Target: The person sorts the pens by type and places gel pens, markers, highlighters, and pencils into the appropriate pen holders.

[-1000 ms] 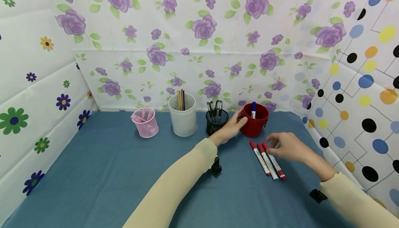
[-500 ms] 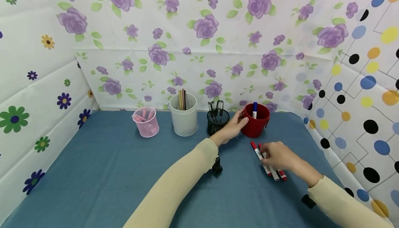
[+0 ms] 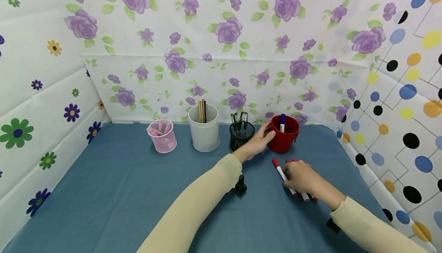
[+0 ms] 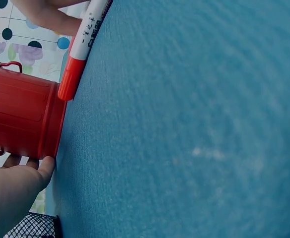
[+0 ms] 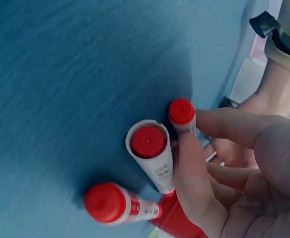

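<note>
My left hand (image 3: 254, 143) holds the left side of a small red bucket (image 3: 281, 144), thumb in front and fingers behind. Inside the bucket stands a marker with a blue end (image 3: 282, 119). Over three red-and-white markers on the cloth is my right hand (image 3: 303, 178). Its thumb and a finger pinch the leftmost marker (image 3: 279, 169), whose red end (image 5: 181, 111) pokes out between them in the right wrist view. Beside it lie the middle marker (image 5: 157, 166) and the right-hand marker (image 5: 106, 202), both partly covered by the hand in the head view.
Left of the bucket stands a black mesh cup (image 3: 238, 141) of black pens. Farther left are a white bin (image 3: 204, 139) with several pencils and a pink cup (image 3: 164, 143) with pink items. Patterned cloth walls enclose the blue tablecloth (image 3: 138, 195).
My right hand has moved left and down across the markers to the leftmost one. That marker has shifted slightly left. My left hand has stayed on the bucket.
</note>
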Demonstrator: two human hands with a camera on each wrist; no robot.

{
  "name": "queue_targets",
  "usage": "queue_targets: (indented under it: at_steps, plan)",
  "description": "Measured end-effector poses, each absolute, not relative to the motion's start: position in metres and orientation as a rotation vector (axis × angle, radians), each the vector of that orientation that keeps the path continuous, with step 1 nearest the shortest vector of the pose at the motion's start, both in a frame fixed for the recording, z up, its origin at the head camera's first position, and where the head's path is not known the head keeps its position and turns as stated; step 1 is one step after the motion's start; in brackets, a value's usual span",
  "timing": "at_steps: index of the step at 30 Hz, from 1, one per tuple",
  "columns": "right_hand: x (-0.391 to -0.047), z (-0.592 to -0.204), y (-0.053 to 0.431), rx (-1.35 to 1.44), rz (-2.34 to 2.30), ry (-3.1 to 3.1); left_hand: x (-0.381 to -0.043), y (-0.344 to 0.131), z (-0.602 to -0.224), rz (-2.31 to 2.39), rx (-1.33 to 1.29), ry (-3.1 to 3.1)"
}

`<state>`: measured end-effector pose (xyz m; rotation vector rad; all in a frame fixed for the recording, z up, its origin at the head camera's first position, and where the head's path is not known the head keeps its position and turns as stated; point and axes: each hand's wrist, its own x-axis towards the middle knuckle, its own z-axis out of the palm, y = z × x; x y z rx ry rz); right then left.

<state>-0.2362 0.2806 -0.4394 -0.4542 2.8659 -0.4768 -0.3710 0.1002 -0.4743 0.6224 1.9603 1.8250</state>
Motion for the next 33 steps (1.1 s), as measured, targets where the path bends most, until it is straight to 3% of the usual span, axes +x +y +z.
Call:
queue_targets:
  at_steps: [11, 33]
  plan:
    - [-0.237, -0.438, 0.278, -0.479, -0.532, 2.835, -0.371, 0.099, -0.476, 1.822, 0.607, 1.970]
    - [-0.275, -0.381, 0.365, -0.415, -1.290, 2.556, -0.372, 0.100, -0.476, 1.828, 0.622, 1.957]
